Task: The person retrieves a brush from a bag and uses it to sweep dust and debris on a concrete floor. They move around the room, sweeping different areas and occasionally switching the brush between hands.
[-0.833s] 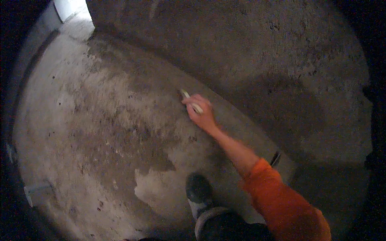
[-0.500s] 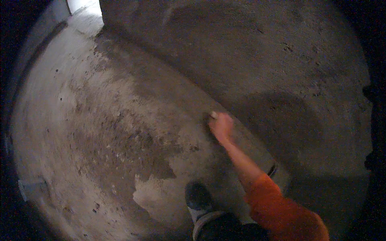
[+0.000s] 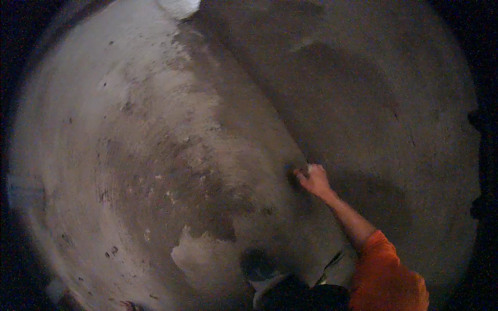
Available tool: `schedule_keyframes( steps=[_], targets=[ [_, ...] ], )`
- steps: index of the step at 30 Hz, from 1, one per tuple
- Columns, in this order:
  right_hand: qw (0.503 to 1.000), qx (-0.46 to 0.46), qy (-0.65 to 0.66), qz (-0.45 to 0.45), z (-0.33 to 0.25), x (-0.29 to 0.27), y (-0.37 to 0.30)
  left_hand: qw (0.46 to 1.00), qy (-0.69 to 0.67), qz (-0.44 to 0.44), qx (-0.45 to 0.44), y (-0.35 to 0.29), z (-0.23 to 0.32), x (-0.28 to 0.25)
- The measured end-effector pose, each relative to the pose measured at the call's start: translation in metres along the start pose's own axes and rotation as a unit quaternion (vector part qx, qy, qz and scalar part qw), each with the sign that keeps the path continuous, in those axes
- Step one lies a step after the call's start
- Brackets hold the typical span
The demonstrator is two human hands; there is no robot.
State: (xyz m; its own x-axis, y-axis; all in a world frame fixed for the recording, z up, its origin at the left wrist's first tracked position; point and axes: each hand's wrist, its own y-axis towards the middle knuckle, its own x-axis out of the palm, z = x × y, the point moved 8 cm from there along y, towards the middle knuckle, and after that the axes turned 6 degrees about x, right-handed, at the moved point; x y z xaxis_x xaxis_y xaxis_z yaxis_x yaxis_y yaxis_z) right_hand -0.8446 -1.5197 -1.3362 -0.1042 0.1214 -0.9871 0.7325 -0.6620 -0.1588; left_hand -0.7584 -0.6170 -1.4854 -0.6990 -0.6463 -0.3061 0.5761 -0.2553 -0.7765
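My right hand (image 3: pixel 314 180) is low over the rough grey floor (image 3: pixel 270 155), close to the line where the floor meets the wall (image 3: pixel 363 124). Its fingers are curled round something with a small pale end; darkness and blur hide what it is. A dark smudge shows beside the fingertips, too dim to name. The orange-sleeved right arm reaches in from the lower right. My left hand does not show.
A thin dark object with a pale end (image 3: pixel 332 264) lies near the wall by my dark shoe (image 3: pixel 261 265). Dark, crumbly patches (image 3: pixel 171 181) cover the floor's middle. A bluish-grey object (image 3: pixel 26 191) sits at the left rim. Light enters at the top.
My right hand has shifted right, nearer the wall's foot, still curled. The view has turned, so the lit gap at the top sits further right and the thin dark object appears lower.
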Motion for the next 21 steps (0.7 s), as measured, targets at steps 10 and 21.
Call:
schedule_keyframes(
  steps=[10,21],
  targets=[
    [0.975,0.053,0.098,0.191,-0.043,-0.019,0.113,0.947,0.234,0.201,0.084,-0.068,0.06,-0.019],
    [0.976,-0.004,0.151,0.159,-0.139,0.003,0.223,0.929,0.048,0.343,-0.128,-0.17,0.03,0.01]
  ],
)
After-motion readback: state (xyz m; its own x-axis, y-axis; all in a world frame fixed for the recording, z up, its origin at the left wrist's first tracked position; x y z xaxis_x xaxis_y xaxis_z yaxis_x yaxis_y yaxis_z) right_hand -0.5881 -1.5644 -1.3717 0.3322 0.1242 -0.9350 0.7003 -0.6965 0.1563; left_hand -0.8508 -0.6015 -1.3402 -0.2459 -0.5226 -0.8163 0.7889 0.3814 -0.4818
